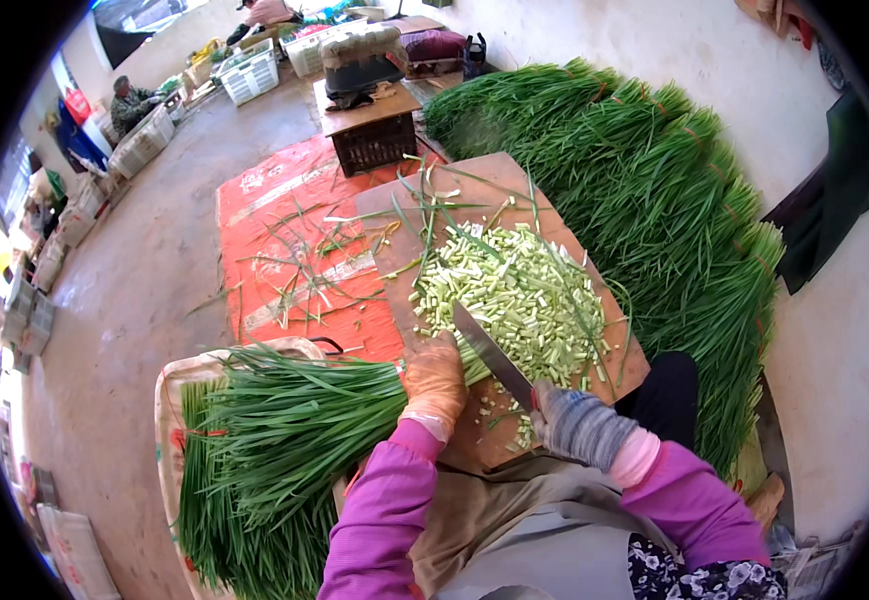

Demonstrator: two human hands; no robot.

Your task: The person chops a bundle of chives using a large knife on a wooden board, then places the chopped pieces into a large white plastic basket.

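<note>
A bunch of garlic chives [304,400] lies across from the left, its stem ends over a brown board [489,178]. My left hand [434,380], in an orange-tan glove, is wrapped round the bunch near those ends. In my right hand [576,425], gloved in grey knit, is the handle of a knife [489,345]. Its blade slants across the stem ends, just right of my left fingers; whether it touches them I cannot tell. Short pale-green cut pieces [514,280] are heaped on the board beyond the blade, with a few loose long leaves among them.
Tied chive bunches [614,170] are piled along the wall at right. More chives rest on a pale-rimmed holder [166,410] at left. A red sheet [294,250] with scraps covers the floor ahead. Beyond are a crate-based stand [374,115], white baskets [249,78] and a seated person [132,105].
</note>
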